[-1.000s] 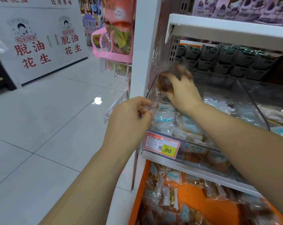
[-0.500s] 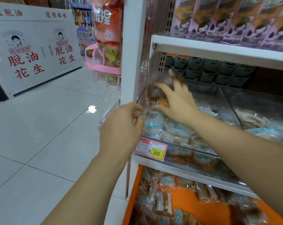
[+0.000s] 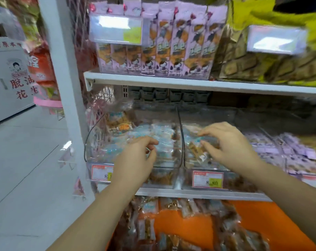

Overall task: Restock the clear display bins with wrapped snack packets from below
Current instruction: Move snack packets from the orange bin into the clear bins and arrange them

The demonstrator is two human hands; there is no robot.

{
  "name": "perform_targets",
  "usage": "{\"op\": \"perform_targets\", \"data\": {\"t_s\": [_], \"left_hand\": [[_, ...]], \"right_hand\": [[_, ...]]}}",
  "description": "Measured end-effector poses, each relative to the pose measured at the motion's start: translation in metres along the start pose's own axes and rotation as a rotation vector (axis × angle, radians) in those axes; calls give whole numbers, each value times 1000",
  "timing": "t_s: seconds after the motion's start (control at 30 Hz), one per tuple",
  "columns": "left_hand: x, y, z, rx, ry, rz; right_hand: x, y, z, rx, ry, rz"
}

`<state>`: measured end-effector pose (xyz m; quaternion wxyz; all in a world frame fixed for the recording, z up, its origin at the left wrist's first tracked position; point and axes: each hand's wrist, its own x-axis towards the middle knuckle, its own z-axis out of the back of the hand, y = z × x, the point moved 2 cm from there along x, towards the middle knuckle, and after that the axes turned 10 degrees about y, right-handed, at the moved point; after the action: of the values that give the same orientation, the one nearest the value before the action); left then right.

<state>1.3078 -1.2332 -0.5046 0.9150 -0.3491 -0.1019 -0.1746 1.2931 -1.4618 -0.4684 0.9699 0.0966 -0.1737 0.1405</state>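
Observation:
Two clear display bins stand side by side on the middle shelf. The left bin point(image 3: 92, 142) holds blue-and-white wrapped snack packets point(image 3: 121, 127). My left hand point(image 3: 135, 160) hovers at its front with fingers loosely curled, and I see nothing in it. My right hand point(image 3: 229, 144) reaches into the second bin point(image 3: 188, 164), fingers spread and touching the brown packets point(image 3: 195, 151) there. Below, more wrapped packets point(image 3: 148, 223) lie loose on an orange tray point(image 3: 189, 227). The view is blurred.
A white upright post point(image 3: 63, 105) borders the shelving on the left, with tiled floor beyond it. The upper shelf point(image 3: 189, 84) overhangs the bins and carries pink boxes point(image 3: 171, 51). Price tags point(image 3: 207, 180) front the bins. A bin of purple packets point(image 3: 289, 151) stands at the right.
My right hand has left the back of the left bin and moved right into the second bin. My left hand has let go of the packet edge. The view swung right and up.

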Motion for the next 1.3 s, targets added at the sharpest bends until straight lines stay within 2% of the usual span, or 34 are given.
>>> {"op": "perform_targets", "data": {"t_s": [0.07,0.17,0.23,0.3,0.4,0.6,0.7,0.77,0.87,0.97,1.03,1.13,1.2,1.3], "left_hand": [[-1,-9,-4,18,26,-15],[1,-20,-6,-9,45,-9],[4,-26,-6,-37,75,4],[5,-31,-5,-63,94,20],[5,-38,-7,-98,103,30],[-3,-62,-7,-149,275,26],[-4,-74,-6,-311,384,73],[-5,-80,-9,-602,489,153],[-6,-89,-13,-1125,557,291],[-1,-102,-7,-1377,493,278],[3,-110,1,-1450,439,260],[4,-119,15,-1479,401,293],[2,-123,21,-1479,411,314],[-3,-130,27,-1462,467,284]], "right_hand": [[-7,-17,1,-13,97,-79],[-15,-31,-5,-1,351,-166],[-17,-34,-12,-53,402,-162],[-17,-34,-16,-77,328,-158],[-12,-37,-15,24,214,-150],[-18,-49,11,176,-1,-131],[-19,-39,31,224,-146,-73],[-19,-24,40,241,-213,-15],[-22,8,39,321,-222,137],[-24,30,41,422,-217,210],[-22,34,50,625,-187,172],[-24,32,67,1050,-103,124],[-28,25,74,1102,-156,100],[-30,18,75,979,-208,29]]}}
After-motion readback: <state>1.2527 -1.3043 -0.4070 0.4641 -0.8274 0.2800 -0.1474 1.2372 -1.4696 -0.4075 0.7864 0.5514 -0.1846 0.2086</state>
